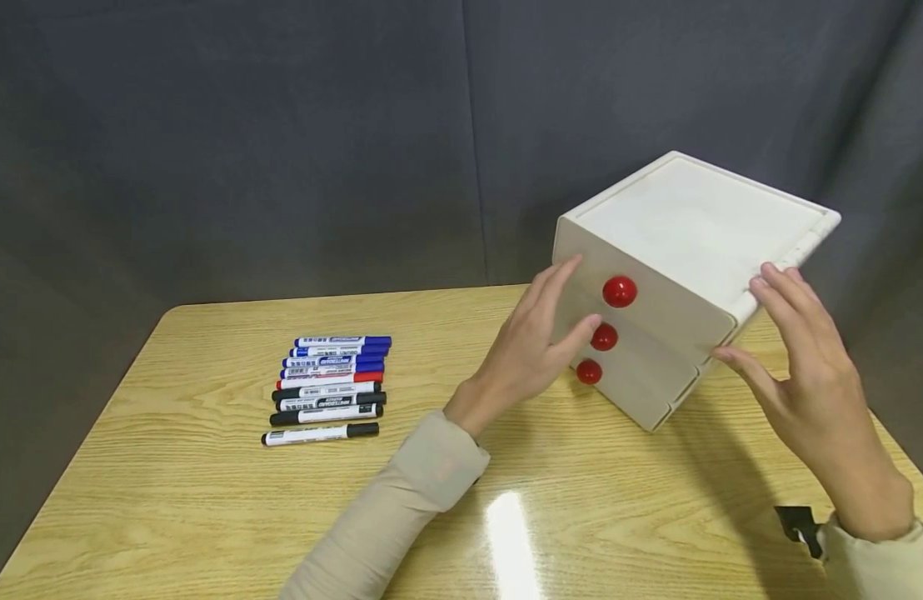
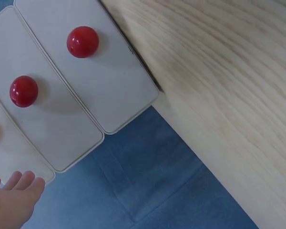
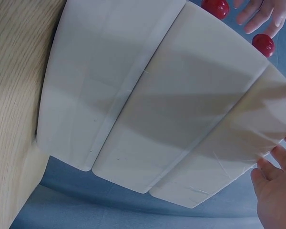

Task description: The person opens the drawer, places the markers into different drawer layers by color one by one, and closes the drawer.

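Observation:
A white three-drawer box (image 1: 701, 229) stands at the right of the table, set at an angle, with a round red knob (image 1: 620, 292) on each drawer front. The drawers look closed. My left hand (image 1: 525, 337) is beside the drawer fronts with fingers extended, and its thumb overlaps the middle knob (image 1: 605, 337) in the head view. At the box's near right corner, my right hand (image 1: 814, 367) touches the top edge with loosely extended fingertips, its thumb lower by the corner. Those fingers (image 3: 271, 164) also show along the box's edge in the right wrist view.
On the left of the wooden table (image 1: 169, 492) lies a row of several whiteboard markers, with blue caps (image 1: 375, 341), a red one (image 1: 366, 377) and black caps (image 1: 362, 430). A dark curtain (image 1: 319, 150) hangs behind. A small black object (image 1: 797, 523) shows near the right sleeve.

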The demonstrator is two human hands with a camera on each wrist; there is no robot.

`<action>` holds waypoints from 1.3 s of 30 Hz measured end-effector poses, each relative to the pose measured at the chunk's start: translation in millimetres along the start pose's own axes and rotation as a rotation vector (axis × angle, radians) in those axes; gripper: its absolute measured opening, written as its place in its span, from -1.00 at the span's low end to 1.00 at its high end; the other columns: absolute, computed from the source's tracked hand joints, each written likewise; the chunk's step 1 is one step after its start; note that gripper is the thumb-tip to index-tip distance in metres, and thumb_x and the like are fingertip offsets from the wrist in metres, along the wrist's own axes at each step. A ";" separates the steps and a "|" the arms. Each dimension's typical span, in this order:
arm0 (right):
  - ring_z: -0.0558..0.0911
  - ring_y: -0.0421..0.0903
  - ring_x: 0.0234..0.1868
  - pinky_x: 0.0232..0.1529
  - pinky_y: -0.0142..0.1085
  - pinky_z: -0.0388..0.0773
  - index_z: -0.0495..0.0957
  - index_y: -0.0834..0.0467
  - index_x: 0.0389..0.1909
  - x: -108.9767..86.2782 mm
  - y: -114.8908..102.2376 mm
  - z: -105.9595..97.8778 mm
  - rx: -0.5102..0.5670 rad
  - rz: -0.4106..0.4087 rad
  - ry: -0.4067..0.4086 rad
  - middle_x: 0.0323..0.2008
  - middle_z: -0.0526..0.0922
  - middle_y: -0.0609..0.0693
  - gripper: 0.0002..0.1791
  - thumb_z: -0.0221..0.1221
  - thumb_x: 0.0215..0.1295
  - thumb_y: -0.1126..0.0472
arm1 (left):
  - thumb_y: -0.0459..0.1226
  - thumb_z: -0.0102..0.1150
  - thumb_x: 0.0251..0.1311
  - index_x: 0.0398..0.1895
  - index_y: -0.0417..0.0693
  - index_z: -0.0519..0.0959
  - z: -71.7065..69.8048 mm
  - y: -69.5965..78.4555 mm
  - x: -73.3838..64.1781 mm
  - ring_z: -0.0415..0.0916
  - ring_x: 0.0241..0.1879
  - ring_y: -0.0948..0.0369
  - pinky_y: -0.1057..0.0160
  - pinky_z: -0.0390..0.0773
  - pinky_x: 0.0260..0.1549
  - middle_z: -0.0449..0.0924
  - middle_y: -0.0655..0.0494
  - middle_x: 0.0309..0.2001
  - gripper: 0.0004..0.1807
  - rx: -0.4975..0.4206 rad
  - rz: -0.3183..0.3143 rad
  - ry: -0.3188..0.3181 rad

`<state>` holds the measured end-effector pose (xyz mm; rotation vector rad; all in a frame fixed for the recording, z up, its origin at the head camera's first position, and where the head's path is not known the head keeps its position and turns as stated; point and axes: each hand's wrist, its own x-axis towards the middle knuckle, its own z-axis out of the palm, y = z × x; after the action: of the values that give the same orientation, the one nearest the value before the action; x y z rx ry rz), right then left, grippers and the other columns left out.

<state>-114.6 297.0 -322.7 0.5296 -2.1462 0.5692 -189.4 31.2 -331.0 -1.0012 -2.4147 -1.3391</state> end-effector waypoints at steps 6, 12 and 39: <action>0.28 0.25 0.47 0.57 -0.15 0.09 0.36 0.43 0.30 -0.3 0.6 0.5 -0.004 -0.011 0.005 0.33 0.40 0.37 -0.09 -0.01 0.34 -0.34 | -0.11 0.06 0.41 0.54 -0.01 0.08 4.2 3.0 1.5 0.12 0.50 0.21 0.15 0.22 0.48 0.17 0.07 0.49 -0.30 -0.048 -0.005 0.021; 0.28 0.24 0.46 0.57 -0.17 0.09 0.37 0.43 0.30 -0.6 0.8 0.2 -0.005 -0.011 0.009 0.32 0.41 0.37 -0.08 0.00 0.33 -0.34 | -0.16 0.09 0.40 0.49 -0.04 0.15 10.1 6.6 4.3 0.28 0.36 0.17 0.18 0.35 0.38 0.30 0.05 0.41 -0.35 -0.111 -0.004 0.039; 0.29 0.19 0.48 0.55 -0.32 0.10 0.38 0.40 0.30 -0.9 0.3 0.6 0.015 0.004 0.013 0.32 0.42 0.36 -0.10 0.01 0.33 -0.33 | -0.23 0.19 0.36 0.23 -0.11 0.38 30.0 17.4 18.8 0.47 -0.03 0.26 0.50 0.50 -0.09 0.60 0.07 -0.03 -0.57 -0.156 -0.031 0.101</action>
<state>-114.6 297.1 -323.9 0.5286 -2.1331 0.5900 -188.0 70.4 -327.5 -0.9114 -2.2896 -1.5701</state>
